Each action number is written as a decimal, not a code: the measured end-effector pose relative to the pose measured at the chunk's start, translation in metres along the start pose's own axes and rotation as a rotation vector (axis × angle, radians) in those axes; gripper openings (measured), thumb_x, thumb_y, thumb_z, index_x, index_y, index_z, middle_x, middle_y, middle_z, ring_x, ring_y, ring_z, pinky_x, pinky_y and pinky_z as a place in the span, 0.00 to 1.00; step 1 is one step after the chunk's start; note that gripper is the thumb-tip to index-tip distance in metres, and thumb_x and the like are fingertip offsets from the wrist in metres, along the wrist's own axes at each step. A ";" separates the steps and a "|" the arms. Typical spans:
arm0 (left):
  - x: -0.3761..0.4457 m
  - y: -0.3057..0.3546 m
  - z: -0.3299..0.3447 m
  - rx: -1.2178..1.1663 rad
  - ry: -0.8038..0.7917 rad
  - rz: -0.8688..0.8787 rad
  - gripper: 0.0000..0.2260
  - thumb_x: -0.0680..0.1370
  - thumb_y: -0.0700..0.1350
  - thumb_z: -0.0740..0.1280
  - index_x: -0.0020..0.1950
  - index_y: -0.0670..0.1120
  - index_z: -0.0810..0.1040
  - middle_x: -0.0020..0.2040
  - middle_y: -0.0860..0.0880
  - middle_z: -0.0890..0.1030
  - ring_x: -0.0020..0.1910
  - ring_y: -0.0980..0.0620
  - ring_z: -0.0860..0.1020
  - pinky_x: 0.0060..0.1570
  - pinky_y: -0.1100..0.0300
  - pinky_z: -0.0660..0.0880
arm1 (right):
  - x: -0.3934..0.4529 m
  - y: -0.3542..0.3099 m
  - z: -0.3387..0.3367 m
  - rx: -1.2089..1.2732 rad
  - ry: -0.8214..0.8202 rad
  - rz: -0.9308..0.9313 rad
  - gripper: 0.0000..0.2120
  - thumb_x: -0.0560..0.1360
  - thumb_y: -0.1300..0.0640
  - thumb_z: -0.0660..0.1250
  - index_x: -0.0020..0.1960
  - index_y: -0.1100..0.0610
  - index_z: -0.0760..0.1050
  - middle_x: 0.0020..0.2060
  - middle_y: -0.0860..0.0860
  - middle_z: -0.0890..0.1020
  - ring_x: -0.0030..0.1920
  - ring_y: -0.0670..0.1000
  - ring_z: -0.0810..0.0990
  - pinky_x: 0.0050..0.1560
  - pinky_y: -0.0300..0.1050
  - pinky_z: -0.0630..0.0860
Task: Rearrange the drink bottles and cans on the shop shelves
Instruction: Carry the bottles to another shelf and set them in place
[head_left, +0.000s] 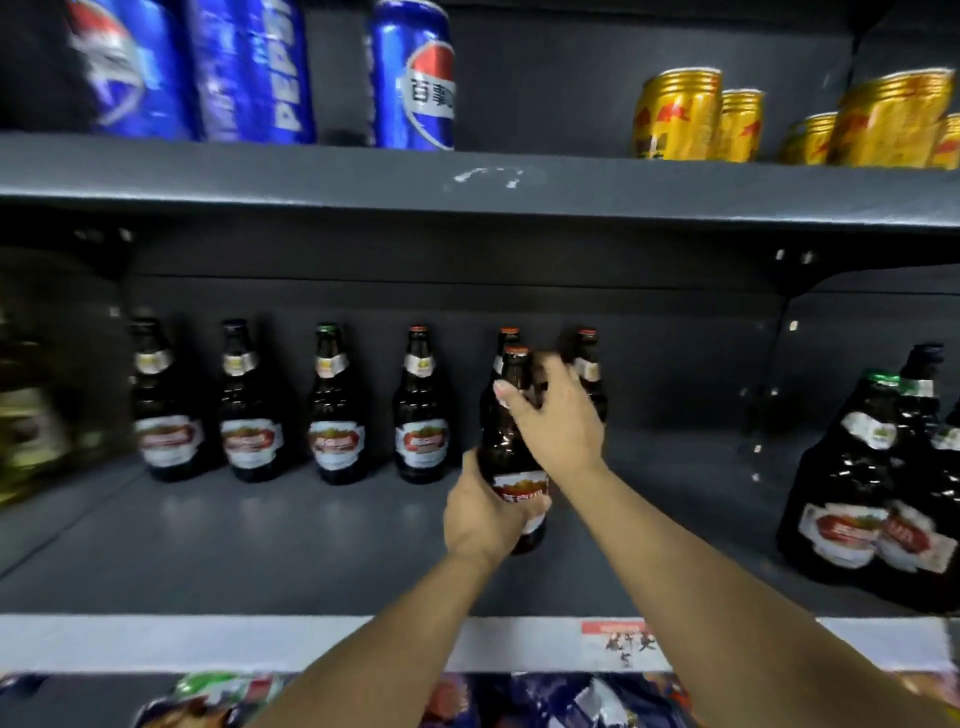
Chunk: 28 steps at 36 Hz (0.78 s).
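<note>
fingers of my left hand (480, 512) curl round the lower body of a brown bottle (511, 452), gripping it at the red and white label, thumb side toward me. my right hand (558, 415) wraps the shoulder and neck of the same bottle from the right, thumb across the front of the glass, the other fingers curled behind it. the bottle stands upright in the middle of the grey lower shelf (311, 540), nearer to me than the back row; whether its base touches the shelf i cannot tell, since my left hand covers part of it.

directly behind it stands one more bottle (509, 335), only its orange cap showing, and just to the right of my right hand another one (589, 364) with its neck label visible. to the left, four bottles of the same kind stand spaced apart along the back: first (163, 410), second (249, 410), third (335, 415), fourth (421, 415). that makes seven of these counting the one i hold.

at the right end of the shelf sits a shrink-wrapped pack of bottles (878, 478); i can make out two or three necks, no exact count.

on the upper shelf (623, 192) three blue pepsi cans (413, 78) stand at the left, two of them blurred, and at least five gold cans (675, 117) stand at the right.

below the white shelf edge strip (208, 642), some colourful packets (545, 701) show, too blurred to count.
</note>
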<state>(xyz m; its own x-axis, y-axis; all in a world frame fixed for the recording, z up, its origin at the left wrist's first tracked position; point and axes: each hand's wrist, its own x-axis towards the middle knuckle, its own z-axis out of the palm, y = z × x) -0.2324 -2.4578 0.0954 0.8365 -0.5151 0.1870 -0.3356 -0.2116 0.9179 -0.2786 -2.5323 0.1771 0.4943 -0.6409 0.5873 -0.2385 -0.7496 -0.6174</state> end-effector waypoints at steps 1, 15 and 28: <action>-0.001 -0.006 -0.014 0.003 0.023 -0.007 0.32 0.65 0.50 0.79 0.64 0.53 0.68 0.54 0.53 0.80 0.54 0.51 0.79 0.49 0.62 0.72 | -0.006 -0.004 0.011 -0.007 -0.067 0.006 0.29 0.72 0.37 0.66 0.66 0.53 0.67 0.60 0.52 0.75 0.60 0.56 0.74 0.52 0.50 0.74; 0.024 -0.107 -0.246 0.049 0.216 0.021 0.22 0.69 0.46 0.72 0.60 0.55 0.68 0.44 0.53 0.81 0.43 0.52 0.80 0.43 0.57 0.77 | -0.092 -0.157 0.191 0.225 -0.431 0.149 0.34 0.66 0.46 0.76 0.65 0.50 0.62 0.55 0.47 0.79 0.55 0.53 0.79 0.56 0.52 0.77; 0.060 -0.177 -0.367 -0.034 0.245 0.066 0.26 0.70 0.41 0.73 0.65 0.51 0.70 0.54 0.48 0.74 0.45 0.56 0.74 0.47 0.61 0.71 | -0.111 -0.254 0.301 0.224 -0.425 0.208 0.31 0.64 0.47 0.77 0.61 0.49 0.67 0.54 0.47 0.80 0.56 0.51 0.78 0.54 0.46 0.76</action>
<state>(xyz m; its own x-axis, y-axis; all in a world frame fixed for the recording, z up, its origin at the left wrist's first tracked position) 0.0362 -2.1463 0.0730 0.8945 -0.3097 0.3225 -0.3819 -0.1538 0.9113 -0.0207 -2.2214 0.1111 0.7621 -0.6141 0.2053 -0.2057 -0.5302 -0.8226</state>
